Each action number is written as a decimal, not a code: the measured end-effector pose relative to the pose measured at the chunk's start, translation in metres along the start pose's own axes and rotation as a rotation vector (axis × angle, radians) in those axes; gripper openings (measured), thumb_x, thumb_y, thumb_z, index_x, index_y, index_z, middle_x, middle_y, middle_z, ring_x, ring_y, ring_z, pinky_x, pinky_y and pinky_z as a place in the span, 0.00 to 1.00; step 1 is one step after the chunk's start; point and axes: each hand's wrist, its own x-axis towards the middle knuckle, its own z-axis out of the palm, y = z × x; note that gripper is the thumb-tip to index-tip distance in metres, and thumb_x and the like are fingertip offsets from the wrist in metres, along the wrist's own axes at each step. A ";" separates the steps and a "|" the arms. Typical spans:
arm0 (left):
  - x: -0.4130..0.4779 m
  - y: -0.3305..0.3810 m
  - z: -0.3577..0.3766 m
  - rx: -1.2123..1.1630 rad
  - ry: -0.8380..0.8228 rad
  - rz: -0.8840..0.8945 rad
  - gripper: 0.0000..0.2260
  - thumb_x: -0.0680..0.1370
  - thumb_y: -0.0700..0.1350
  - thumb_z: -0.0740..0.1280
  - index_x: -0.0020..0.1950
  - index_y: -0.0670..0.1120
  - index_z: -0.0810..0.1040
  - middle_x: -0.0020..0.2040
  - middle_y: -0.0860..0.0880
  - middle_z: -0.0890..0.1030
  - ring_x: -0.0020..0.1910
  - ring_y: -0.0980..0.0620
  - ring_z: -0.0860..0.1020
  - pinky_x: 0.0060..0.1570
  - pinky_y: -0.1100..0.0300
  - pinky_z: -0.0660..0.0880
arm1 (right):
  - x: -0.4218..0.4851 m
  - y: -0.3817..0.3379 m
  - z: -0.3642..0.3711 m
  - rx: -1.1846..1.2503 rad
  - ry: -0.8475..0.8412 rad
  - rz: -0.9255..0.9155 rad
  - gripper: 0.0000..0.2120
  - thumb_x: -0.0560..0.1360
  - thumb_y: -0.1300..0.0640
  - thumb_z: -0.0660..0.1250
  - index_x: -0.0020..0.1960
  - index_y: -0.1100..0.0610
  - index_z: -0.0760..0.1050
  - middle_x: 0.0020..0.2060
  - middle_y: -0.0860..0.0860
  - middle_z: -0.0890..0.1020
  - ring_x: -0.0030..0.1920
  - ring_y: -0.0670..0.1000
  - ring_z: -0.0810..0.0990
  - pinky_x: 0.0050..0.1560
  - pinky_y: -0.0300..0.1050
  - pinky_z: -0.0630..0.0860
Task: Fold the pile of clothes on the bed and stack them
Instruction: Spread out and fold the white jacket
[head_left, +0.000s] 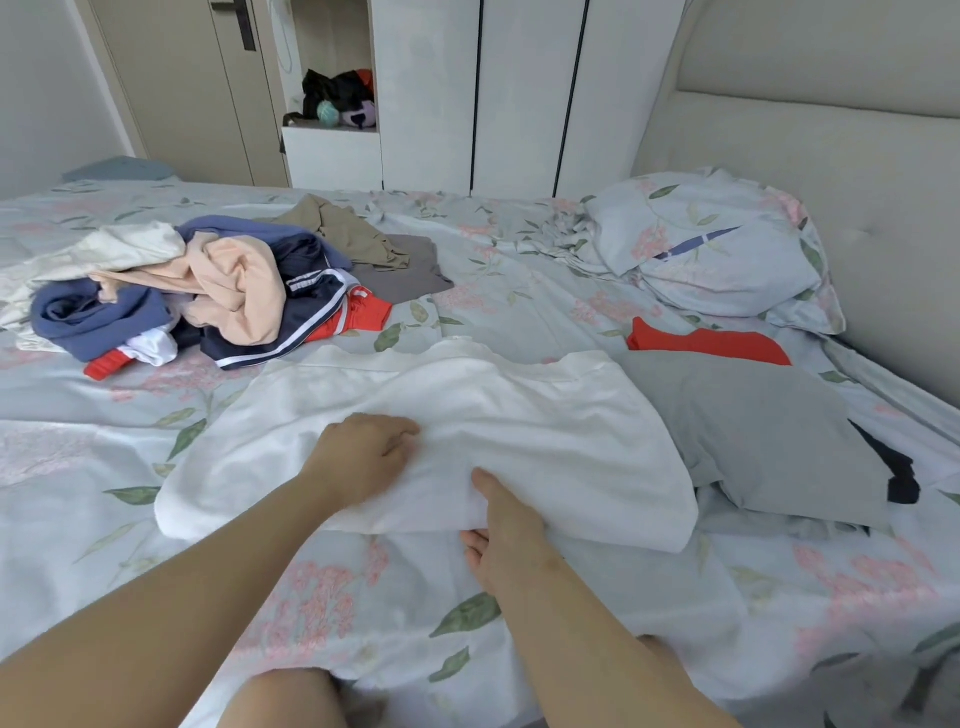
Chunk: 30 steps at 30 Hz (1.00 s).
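Observation:
A white garment (519, 415) lies spread across the middle of the bed, partly folded. My left hand (363, 452) rests on its near left part with fingers curled into the cloth. At the garment's near edge my right hand (501, 525) pinches the fabric, thumb on top and fingers underneath. A loose pile of clothes (208, 291) in blue, peach, navy, white and red sits at the far left. To the right lies a grey garment (753, 431) with a red piece (711, 345) behind it and a dark piece (898, 478) under its right edge.
The floral bedsheet (363, 597) covers the bed. Two pillows (717, 249) lean by the padded headboard (831, 130) at the right. A tan garment (343, 228) and a grey one (405, 275) lie behind the pile. White wardrobes (467, 93) stand beyond the bed.

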 end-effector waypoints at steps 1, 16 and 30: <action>0.010 0.001 -0.002 0.007 0.005 0.014 0.15 0.81 0.48 0.58 0.68 0.54 0.72 0.68 0.56 0.73 0.68 0.51 0.66 0.66 0.55 0.64 | 0.001 -0.001 0.000 -0.005 0.006 0.002 0.29 0.67 0.51 0.76 0.63 0.59 0.71 0.49 0.55 0.78 0.40 0.53 0.76 0.32 0.42 0.69; 0.177 0.017 0.025 -0.003 -0.299 -0.012 0.38 0.73 0.70 0.58 0.77 0.53 0.55 0.77 0.50 0.57 0.75 0.49 0.58 0.72 0.45 0.53 | 0.033 -0.006 -0.007 -0.090 0.026 0.068 0.17 0.69 0.50 0.74 0.52 0.58 0.77 0.34 0.54 0.79 0.29 0.52 0.76 0.32 0.44 0.75; 0.188 0.002 0.018 -0.288 -0.538 -0.313 0.60 0.53 0.67 0.77 0.78 0.49 0.52 0.76 0.49 0.58 0.71 0.46 0.65 0.69 0.51 0.64 | 0.037 -0.006 -0.012 -0.137 0.014 0.010 0.15 0.68 0.49 0.76 0.49 0.56 0.77 0.38 0.56 0.83 0.36 0.54 0.83 0.29 0.42 0.77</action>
